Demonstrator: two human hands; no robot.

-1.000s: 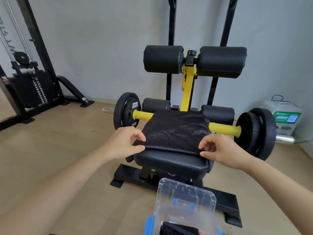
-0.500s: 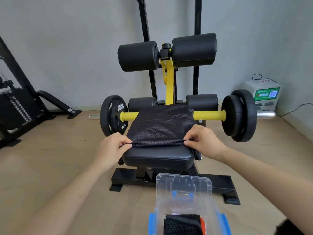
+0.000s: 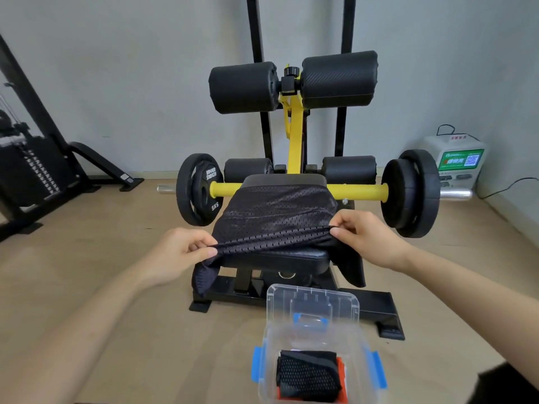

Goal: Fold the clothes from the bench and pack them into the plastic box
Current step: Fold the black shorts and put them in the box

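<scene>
A black mesh garment (image 3: 274, 217) lies across the padded black bench seat (image 3: 280, 256). My left hand (image 3: 178, 252) pinches its near left corner and my right hand (image 3: 367, 237) pinches its near right corner, and the near edge is lifted off the seat. Loose ends of the cloth hang down on both sides of the seat. On the floor in front of the bench stands the clear plastic box (image 3: 313, 322) with blue latches, lid off. Inside it lies a folded black mesh piece (image 3: 309, 377) on something orange.
The bench belongs to a leg machine with a yellow bar (image 3: 358, 192), black weight plates (image 3: 199, 196) on both ends and black roller pads (image 3: 242, 87) above. A black weight-stack machine (image 3: 32, 170) stands at the left. A white charging unit (image 3: 458, 161) sits by the right wall.
Both hands have raised the garment's near edge and drawn it toward me, baring the far end of the seat. The camera has tilted down, showing more of the box.
</scene>
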